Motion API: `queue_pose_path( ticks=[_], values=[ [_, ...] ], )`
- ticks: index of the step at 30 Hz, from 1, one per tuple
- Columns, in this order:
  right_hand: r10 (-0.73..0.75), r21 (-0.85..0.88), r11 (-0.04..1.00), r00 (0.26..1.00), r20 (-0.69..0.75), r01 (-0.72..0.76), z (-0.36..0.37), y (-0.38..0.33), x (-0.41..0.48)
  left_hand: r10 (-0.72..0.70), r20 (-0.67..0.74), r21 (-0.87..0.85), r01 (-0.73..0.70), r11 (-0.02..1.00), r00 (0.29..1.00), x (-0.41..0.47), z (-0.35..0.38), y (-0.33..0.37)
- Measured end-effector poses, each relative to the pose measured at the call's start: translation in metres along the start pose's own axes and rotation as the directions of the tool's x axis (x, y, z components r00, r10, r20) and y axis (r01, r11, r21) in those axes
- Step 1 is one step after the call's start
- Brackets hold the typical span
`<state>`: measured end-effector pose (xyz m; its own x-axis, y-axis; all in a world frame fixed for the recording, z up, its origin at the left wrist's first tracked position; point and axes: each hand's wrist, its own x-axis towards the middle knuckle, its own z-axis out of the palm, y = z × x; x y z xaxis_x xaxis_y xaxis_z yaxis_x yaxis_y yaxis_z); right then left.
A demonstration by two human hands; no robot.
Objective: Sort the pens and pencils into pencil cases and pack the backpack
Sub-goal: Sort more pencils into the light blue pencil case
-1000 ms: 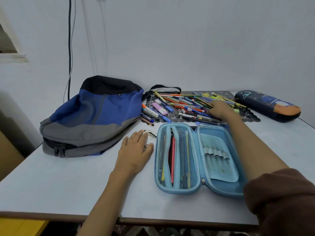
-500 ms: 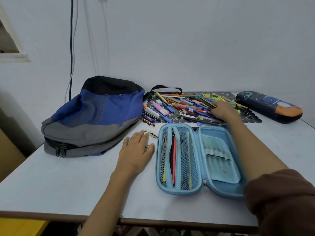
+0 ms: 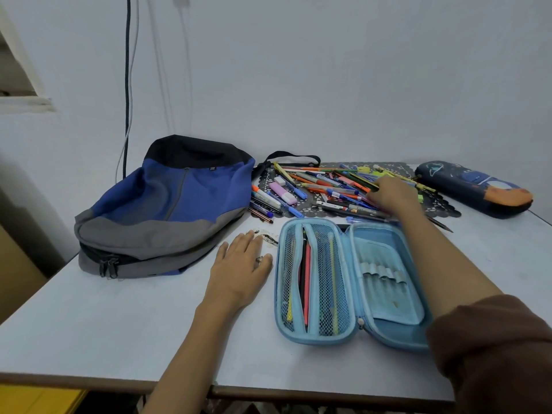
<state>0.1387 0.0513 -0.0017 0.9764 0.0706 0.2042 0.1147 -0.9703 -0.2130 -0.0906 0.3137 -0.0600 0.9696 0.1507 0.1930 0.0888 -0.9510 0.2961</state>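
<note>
A light blue pencil case (image 3: 350, 294) lies open in front of me, with a few pens and pencils behind the mesh of its left half. Behind it a pile of pens and pencils (image 3: 322, 186) is spread over a black lace mat (image 3: 443, 208). My right hand (image 3: 392, 195) lies on the right part of that pile, fingers bent down among the pens; whether they pinch one is hidden. My left hand (image 3: 242, 264) rests flat on the table, left of the open case. A blue and grey backpack (image 3: 167, 204) lies at the left, zipped.
A dark blue pencil case (image 3: 475, 189) with a space print lies closed at the back right. A loose dark pencil (image 3: 439, 223) lies just off the mat's front edge. A small sticker mark (image 3: 268, 238) is by my left fingertips. The table's front edge runs below my arms.
My right hand has slid a little farther back and left through the pile. My left hand has stayed flat in the same spot.
</note>
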Motion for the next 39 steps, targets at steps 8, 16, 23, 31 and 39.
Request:
queue_pose_path(
  ticks=[8, 16, 23, 31, 39],
  values=[
    [-0.025, -0.012, 1.0, 1.0, 0.007, 0.026, 0.004, -0.001, 0.001, -0.004, 0.011, 0.002, 0.004, 1.0, 1.0, 0.0, 0.0, -0.001],
    [-0.046, -0.121, 0.992, 0.999, 0.006, 0.047, 0.0, 0.0, 0.004, -0.005, 0.008, -0.004, 0.005, 1.0, 1.0, 0.0, 0.0, -0.001],
    [-0.067, -0.161, 0.984, 0.997, 0.043, 0.073, 0.0, 0.003, 0.002, -0.004, 0.015, 0.002, 0.004, 1.0, 1.0, -0.001, -0.001, -0.001],
    [-0.002, -0.087, 0.996, 0.997, -0.08, -0.005, -0.009, 0.005, -0.003, -0.016, 0.036, 0.004, 0.016, 1.0, 0.999, -0.001, -0.002, 0.001],
    [0.005, 0.001, 1.0, 0.994, -0.111, -0.005, -0.011, 0.014, 0.0, -0.018, 0.026, 0.003, 0.018, 1.0, 0.999, -0.001, -0.001, 0.0]
  ],
)
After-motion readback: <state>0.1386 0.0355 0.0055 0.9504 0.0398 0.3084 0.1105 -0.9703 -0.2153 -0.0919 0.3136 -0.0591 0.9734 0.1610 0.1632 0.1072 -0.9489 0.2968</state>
